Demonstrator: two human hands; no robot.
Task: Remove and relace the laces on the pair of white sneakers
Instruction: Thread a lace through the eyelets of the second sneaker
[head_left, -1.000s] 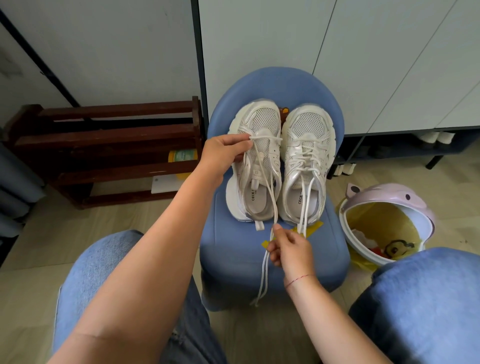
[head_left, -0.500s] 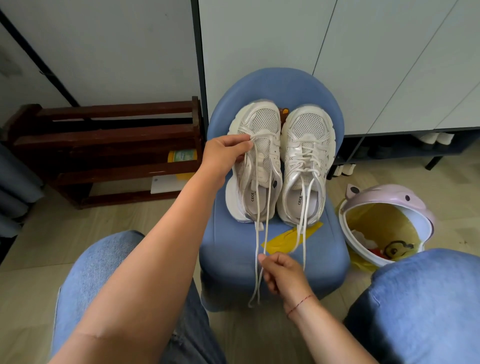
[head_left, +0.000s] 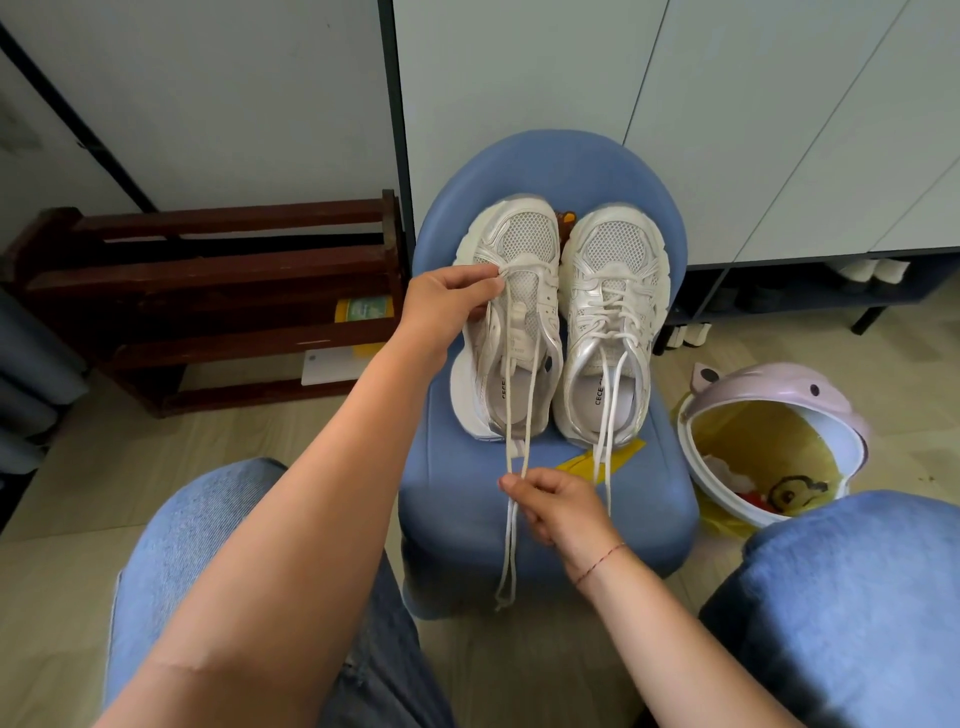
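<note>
The left hand (head_left: 447, 299), at the centre of the frame, comes in from the lower left with its fingers curled and thumb set against them. It pinches the topmost crossing of the loose white shoelace (head_left: 509, 551) at the toe end of the white mesh sneaker on the left of the pair (head_left: 524, 239). The right hand (head_left: 558, 506), just below centre, has its fingers folded in and nips both strands of that shoelace between thumb and forefinger. The strands run straight from the shoe down to the pinch, and below it the two ends dangle over the front edge of the rounded blue padded chair (head_left: 545, 171).

Both shoes stand side by side on the chair's seat, toes toward the top of the frame. The white sneaker on the right of the pair (head_left: 615, 244) is laced across its tongue, its lace ends trailing past the heel over a flat yellow scrap (head_left: 626, 451).

How many eyelets the loose shoelace passes through is hard to make out — the left hand covers the spot. The right hand hides part of the yellow scrap. At the right edge a round pink-lidded bin with a yellow liner (head_left: 779, 389) is partly cut off by a blue denim knee (head_left: 857, 597), and its contents are blurred. A dark wooden rack (head_left: 208, 291) stands at middle left.
</note>
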